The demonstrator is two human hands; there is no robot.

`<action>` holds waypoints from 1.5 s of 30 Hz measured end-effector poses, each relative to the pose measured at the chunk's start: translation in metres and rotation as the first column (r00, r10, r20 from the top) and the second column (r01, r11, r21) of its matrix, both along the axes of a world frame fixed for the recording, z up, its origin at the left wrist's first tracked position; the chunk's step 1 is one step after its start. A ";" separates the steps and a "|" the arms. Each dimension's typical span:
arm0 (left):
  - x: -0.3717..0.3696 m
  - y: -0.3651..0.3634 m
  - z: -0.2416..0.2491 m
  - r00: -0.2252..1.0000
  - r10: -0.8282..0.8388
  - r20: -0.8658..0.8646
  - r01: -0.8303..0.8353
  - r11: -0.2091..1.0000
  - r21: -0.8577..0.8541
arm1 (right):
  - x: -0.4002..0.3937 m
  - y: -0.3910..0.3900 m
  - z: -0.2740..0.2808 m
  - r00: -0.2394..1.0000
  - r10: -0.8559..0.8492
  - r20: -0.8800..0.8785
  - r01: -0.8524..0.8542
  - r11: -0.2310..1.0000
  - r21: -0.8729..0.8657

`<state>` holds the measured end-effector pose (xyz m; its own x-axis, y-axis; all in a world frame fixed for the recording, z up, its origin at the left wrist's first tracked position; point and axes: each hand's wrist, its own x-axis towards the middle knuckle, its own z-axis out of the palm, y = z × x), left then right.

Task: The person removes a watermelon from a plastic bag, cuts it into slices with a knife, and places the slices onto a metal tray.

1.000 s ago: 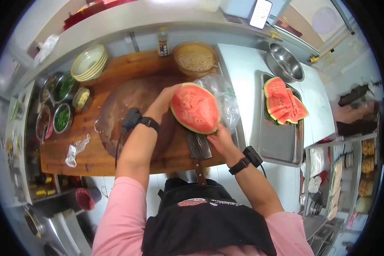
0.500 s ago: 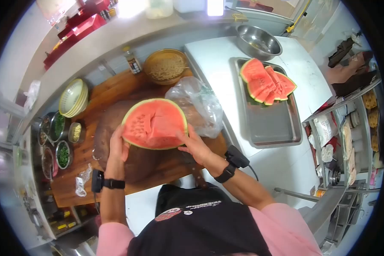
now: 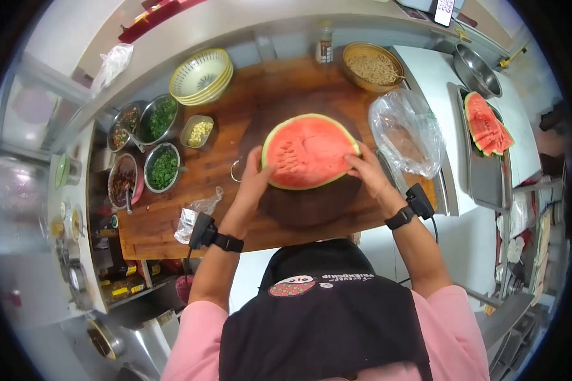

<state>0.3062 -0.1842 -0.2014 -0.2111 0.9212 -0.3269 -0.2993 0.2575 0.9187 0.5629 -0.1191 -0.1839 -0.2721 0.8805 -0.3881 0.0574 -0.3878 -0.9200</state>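
Wooden counter (image 3: 171, 222), watermelon half (image 3: 308, 151) cut face up, lengthwise left-right, both hands' grip clasping its ends

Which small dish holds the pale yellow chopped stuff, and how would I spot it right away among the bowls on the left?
Start at the wooden counter and find the stack of pale ribbed bowls at its far edge. Just in front of that stack sits a small steel dish, beside two round bowls of chopped greens. It alone is squarish and holds pale yellow bits instead of greens.
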 end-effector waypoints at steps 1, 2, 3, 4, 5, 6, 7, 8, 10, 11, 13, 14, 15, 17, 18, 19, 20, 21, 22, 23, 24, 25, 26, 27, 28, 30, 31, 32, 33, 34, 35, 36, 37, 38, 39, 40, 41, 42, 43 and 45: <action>-0.005 0.005 0.003 0.927 -0.018 -0.375 0.095 0.978 0.187 | -0.002 -0.005 -0.001 1.000 -0.021 0.010 0.021 1.000 -0.006; -0.008 0.013 0.006 0.723 0.047 -0.689 0.253 0.910 0.328 | -0.003 -0.009 0.000 0.999 -0.040 0.023 0.039 0.999 0.014; -0.008 0.021 0.018 0.728 0.031 -0.685 0.274 0.903 0.332 | -0.003 -0.013 0.001 0.998 -0.059 0.034 0.058 0.998 0.039; -0.004 0.030 0.036 0.568 -0.005 -0.823 0.462 0.829 0.314 | -0.003 -0.018 0.001 0.996 -0.082 0.039 0.080 0.996 0.044; 0.000 0.038 0.050 0.381 0.001 -0.925 0.628 0.734 0.259 | -0.002 -0.025 -0.002 0.992 -0.113 0.063 0.108 0.991 0.076; 0.005 0.045 0.058 0.386 0.002 -0.922 0.640 0.719 0.270 | 0.001 -0.032 -0.004 0.986 -0.144 0.086 0.134 0.985 0.110; 0.011 0.052 0.065 0.148 -0.044 -0.988 0.722 0.687 0.077 | 0.006 -0.038 -0.009 0.983 -0.162 0.091 0.151 0.981 0.121; 0.016 0.060 0.070 -0.104 -0.073 -0.992 0.751 0.648 -0.126 | 0.014 -0.045 -0.015 0.975 -0.200 0.099 0.190 0.976 0.105; 0.022 0.075 0.072 -0.215 -0.126 -0.968 0.766 0.593 -0.247 | 0.031 -0.060 -0.018 0.961 -0.253 0.108 0.243 0.965 0.098; 0.024 0.081 0.073 -0.330 -0.185 -0.926 0.750 0.544 -0.376 | 0.040 -0.067 -0.018 0.957 -0.283 0.068 0.279 0.958 0.060; 0.028 0.087 0.083 -0.392 -0.187 -0.901 0.756 0.493 -0.432 | 0.055 -0.079 -0.017 0.941 -0.338 0.023 0.337 0.941 0.015; 0.031 0.089 0.087 -0.456 -0.200 -0.867 0.748 0.442 -0.495 | 0.062 -0.084 -0.017 0.935 -0.354 0.012 0.353 0.935 0.014; 0.033 0.093 0.089 -0.470 -0.191 -0.862 0.749 0.431 -0.504 | 0.069 -0.089 -0.019 0.928 -0.371 0.016 0.371 0.929 0.008; 0.035 0.101 0.092 -0.551 -0.148 -0.821 0.745 0.357 -0.564 | 0.082 -0.097 -0.028 0.909 -0.416 0.002 0.416 0.909 -0.002; 0.035 0.105 0.091 -0.563 -0.143 -0.814 0.740 0.352 -0.573 | 0.085 -0.099 -0.027 0.906 -0.423 -0.010 0.423 0.906 -0.006; 0.034 0.109 0.091 -0.502 -0.118 -0.857 0.789 0.344 -0.510 | 0.088 -0.101 -0.023 0.897 -0.442 -0.011 0.442 0.897 0.001; 0.032 0.113 0.091 -0.438 -0.093 -0.894 0.832 0.334 -0.443 | 0.092 -0.101 -0.020 0.888 -0.460 -0.013 0.460 0.888 0.010; 0.026 0.116 0.091 -0.450 -0.087 -0.889 0.828 0.331 -0.452 | 0.097 -0.102 -0.021 0.880 -0.475 -0.028 0.475 0.880 0.012; 0.019 0.115 0.091 -0.237 -0.170 -0.957 0.889 0.358 -0.284 | 0.101 -0.103 -0.018 0.877 -0.479 -0.040 0.480 0.877 0.010; 0.015 0.115 0.090 -0.010 -0.242 -0.970 0.910 0.400 -0.109 | 0.104 -0.103 -0.014 0.866 -0.498 -0.050 0.499 0.867 0.008; 0.018 0.108 0.095 -0.023 -0.239 -0.971 0.911 0.394 -0.119 | 0.107 -0.103 -0.013 0.854 -0.517 -0.059 0.518 0.855 0.006; 0.022 0.096 0.107 0.286 -0.338 -0.897 0.873 0.479 0.097 | 0.112 -0.102 -0.016 0.850 -0.522 -0.073 0.524 0.852 0.005; 0.028 0.082 0.123 0.565 -0.395 -0.724 0.764 0.581 0.280 | 0.118 -0.103 -0.020 0.835 -0.542 -0.101 0.544 0.839 -0.011; 0.040 0.060 0.149 0.609 -0.346 -0.714 0.748 0.551 0.370 | 0.123 -0.104 -0.024 0.820 -0.559 -0.126 0.560 0.828 -0.028; 0.056 0.034 0.178 0.654 -0.300 -0.694 0.722 0.520 0.456 | 0.127 -0.105 -0.027 0.820 -0.557 -0.133 0.558 0.829 -0.033; 0.078 -0.014 0.215 0.755 -0.397 -0.522 0.655 0.425 0.625 | 0.136 -0.108 -0.032 0.824 -0.559 -0.093 0.560 0.828 -0.014; 0.096 -0.036 0.222 0.847 -0.517 -0.122 0.403 0.476 0.781 | 0.141 -0.110 -0.036 0.832 -0.553 -0.036 0.554 0.832 0.023; 0.101 -0.042 0.237 0.857 -0.501 -0.122 0.396 0.488 0.777 | 0.148 -0.111 -0.043 0.843 -0.537 -0.036 0.537 0.843 0.017; 0.105 -0.048 0.253 0.739 -0.661 -0.131 0.425 0.306 0.852 | 0.157 -0.112 -0.052 0.851 -0.516 0.096 0.506 0.855 0.117; 0.108 -0.053 0.263 0.590 -0.789 -0.169 0.409 0.112 0.906 | 0.165 -0.113 -0.060 0.838 -0.498 0.223 0.457 0.863 0.214; 0.111 -0.062 0.266 0.605 -0.778 -0.168 0.411 0.125 0.903 | 0.174 -0.113 -0.070 0.848 -0.481 0.222 0.441 0.873 0.207; 0.116 -0.073 0.267 0.689 -0.705 -0.172 0.353 0.119 0.928 | 0.183 -0.115 -0.082 0.806 -0.450 0.386 0.335 0.883 0.329; 0.119 -0.080 0.268 0.763 -0.623 -0.169 0.298 0.108 0.948 | 0.185 -0.118 -0.087 0.728 -0.427 0.536 0.205 0.882 0.424; 0.117 -0.076 0.268 0.773 -0.611 -0.170 0.304 0.121 0.945 | 0.185 -0.119 -0.091 0.740 -0.409 0.533 0.193 0.889 0.415; 0.116 -0.067 0.269 0.747 -0.624 -0.227 0.343 0.070 0.937 | 0.184 -0.120 -0.090 0.705 -0.366 0.608 0.115 0.905 0.410; 0.115 -0.062 0.270 0.717 -0.638 -0.282 0.378 0.015 0.926 | 0.184 -0.121 -0.087 0.657 -0.327 0.680 0.040 0.915 0.401; 0.116 -0.064 0.272 0.721 -0.634 -0.280 0.378 0.021 0.925 | 0.181 -0.122 -0.085 0.635 -0.314 0.706 -0.018 0.907 0.420; 0.117 -0.069 0.278 0.700 -0.691 -0.182 0.355 0.115 0.928 | 0.179 -0.124 -0.084 0.637 -0.309 0.707 -0.022 0.909 0.417; 0.117 -0.071 0.282 0.674 -0.734 -0.082 0.336 0.206 0.919 | 0.177 -0.123 -0.083 0.640 -0.265 0.721 -0.103 0.901 0.422; 0.112 -0.066 0.281 0.608 -0.786 -0.112 0.346 0.135 0.929 | 0.171 -0.121 -0.083 0.646 -0.156 0.747 -0.205 0.907 0.367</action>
